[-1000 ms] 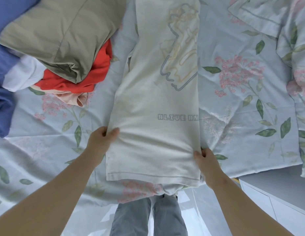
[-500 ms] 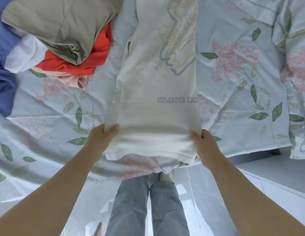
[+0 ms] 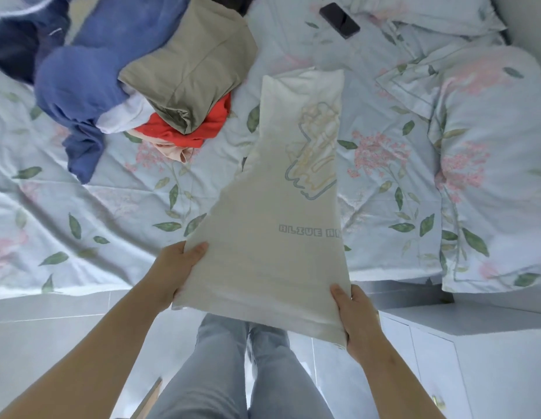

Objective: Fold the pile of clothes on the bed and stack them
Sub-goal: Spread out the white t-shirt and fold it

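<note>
Over the near edge of the bed [image 3: 81, 207], a cream T-shirt [image 3: 281, 225] folded into a long strip is held by its hem end, with both hands gripping it from the sides. The left hand [image 3: 172, 269] clasps the left edge, thumb lying on top of the cloth and the other fingers hidden beneath it. The right hand [image 3: 355, 317] grips the lower right corner in the same way, thumb on the upper face, fingers curled under. The hem end hangs clear of the mattress above the person's jeans [image 3: 233, 373] and the pale floor, while the far end of the shirt reaches onto the flowered bedspread; whether that end rests fully flat cannot be told. The shirt shows a printed outline drawing and a line of grey lettering cut off at its right fold. To the left, well apart from the shirt, lies the pile of clothes [image 3: 136, 86]: a khaki piece on top, a red one under it, blue garments spreading toward the left, with white and pinkish cloth showing between. A dark phone [image 3: 339, 20] lies on the bedspread near the far edge, beside a flowered pillow [image 3: 490, 164] on the right. A white cabinet [image 3: 475, 358] stands at lower right beside the bed.
</note>
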The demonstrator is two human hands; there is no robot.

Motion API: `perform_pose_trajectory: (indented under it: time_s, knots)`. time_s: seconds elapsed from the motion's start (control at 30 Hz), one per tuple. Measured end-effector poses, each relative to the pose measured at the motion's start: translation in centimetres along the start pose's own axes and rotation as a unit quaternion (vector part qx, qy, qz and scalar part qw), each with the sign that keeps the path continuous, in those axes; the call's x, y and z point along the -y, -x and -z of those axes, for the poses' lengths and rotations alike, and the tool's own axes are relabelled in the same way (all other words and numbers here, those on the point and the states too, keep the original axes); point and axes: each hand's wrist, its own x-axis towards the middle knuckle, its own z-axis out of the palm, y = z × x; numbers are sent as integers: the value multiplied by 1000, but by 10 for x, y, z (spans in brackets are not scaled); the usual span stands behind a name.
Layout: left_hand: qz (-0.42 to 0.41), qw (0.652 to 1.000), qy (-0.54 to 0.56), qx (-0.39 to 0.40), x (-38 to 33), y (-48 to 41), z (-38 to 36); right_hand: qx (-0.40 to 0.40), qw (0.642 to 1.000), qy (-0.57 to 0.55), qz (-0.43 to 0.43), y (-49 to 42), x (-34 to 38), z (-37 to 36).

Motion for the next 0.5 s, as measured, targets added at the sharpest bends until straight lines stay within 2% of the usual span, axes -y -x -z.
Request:
perform_pose_trajectory:
  time_s: [0.2, 0.33, 0.5]
  knots:
    - [74, 997, 33, -3, 9, 31, -9, 41, 991, -44, -116, 30, -2, 23]
    - [116, 986, 123, 2, -9, 30, -20, 60, 989, -72, -117, 25, 23, 29]
    - [180, 948, 264, 4, -51, 12, -30, 53, 978, -158, -128, 10, 64, 23]
